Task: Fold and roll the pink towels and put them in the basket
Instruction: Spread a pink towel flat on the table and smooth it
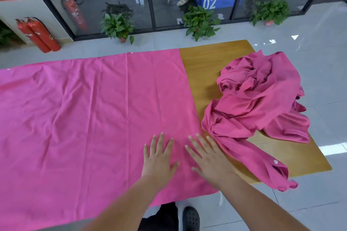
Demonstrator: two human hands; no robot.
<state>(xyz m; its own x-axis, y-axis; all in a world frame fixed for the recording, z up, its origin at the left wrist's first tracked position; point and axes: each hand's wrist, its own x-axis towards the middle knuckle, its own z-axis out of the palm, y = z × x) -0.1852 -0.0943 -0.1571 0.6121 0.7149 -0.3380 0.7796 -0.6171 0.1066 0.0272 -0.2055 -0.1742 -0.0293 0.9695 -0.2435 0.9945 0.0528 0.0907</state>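
A large pink towel (90, 110) lies spread flat over most of the wooden table (210, 65), with creases running across it. Both my hands lie flat on its near right part, fingers straight and spread: my left hand (159, 157) beside my right hand (208, 157), which is close to the towel's right edge. A darker pink pile of crumpled towels (259, 95) sits on the table's right end, one strip trailing toward the near edge beside my right hand. No basket is in view.
The table's bare wood shows between the flat towel and the pile. Beyond the far edge stand potted plants (117, 26) along a glass wall, and red fire extinguishers (40, 36) at the left. Tiled floor surrounds the table; my shoe (190, 218) shows below.
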